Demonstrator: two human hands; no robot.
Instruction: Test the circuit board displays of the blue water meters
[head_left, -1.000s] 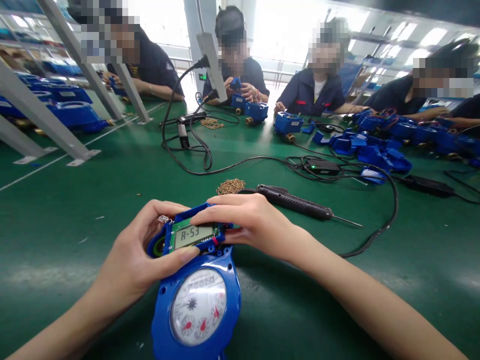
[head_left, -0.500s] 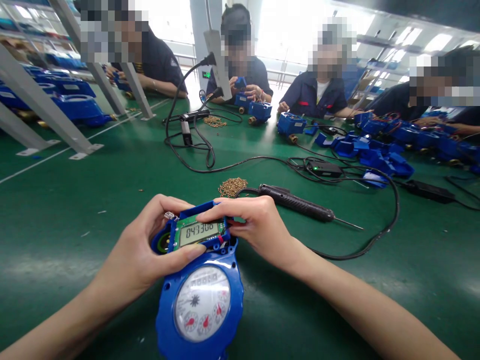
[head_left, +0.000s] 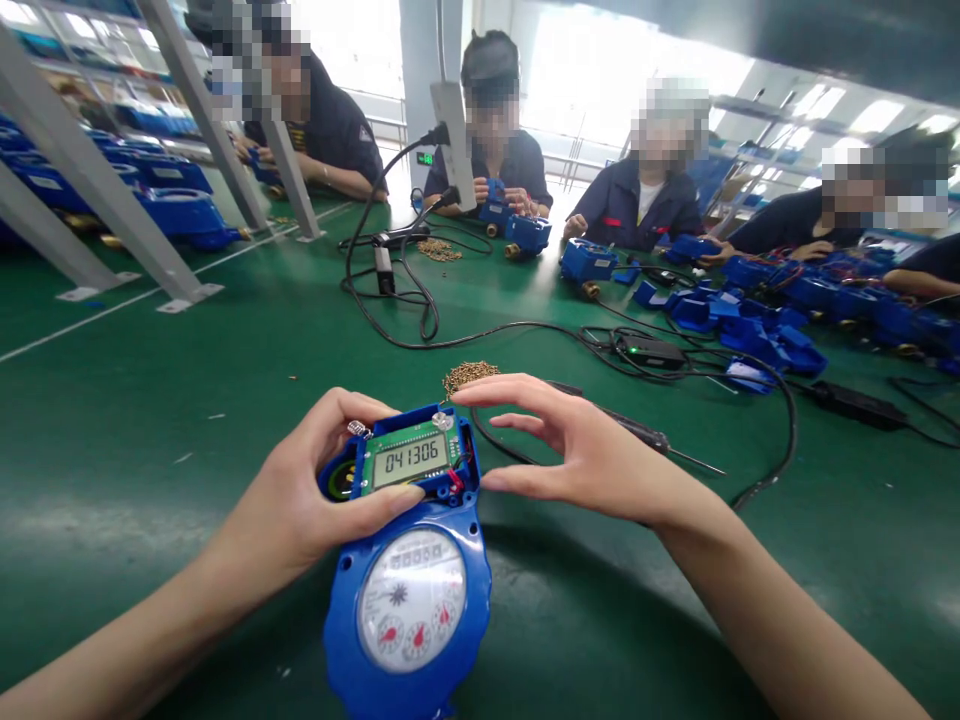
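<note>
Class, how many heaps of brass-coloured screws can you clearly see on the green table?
2: one heap just beyond the right hand, another heap farther back across the table; others may be hidden.

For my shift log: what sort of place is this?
Likely a factory assembly line: several people at a green workbench, many blue housings, and an opened blue meter in the left hand.

This is a factory assembly workshop. Several people in dark work clothes [head_left: 349, 145] are ranged along a long green counter [head_left: 150, 540] strewn with blue housings [head_left: 780, 335]. A blue meter [head_left: 409, 610] with bare circuitry, a heap of small brass-coloured screws [head_left: 466, 376], a powered screwdriver [head_left: 646, 433] and a hanging power strip [head_left: 453, 145] mark it so.
</note>
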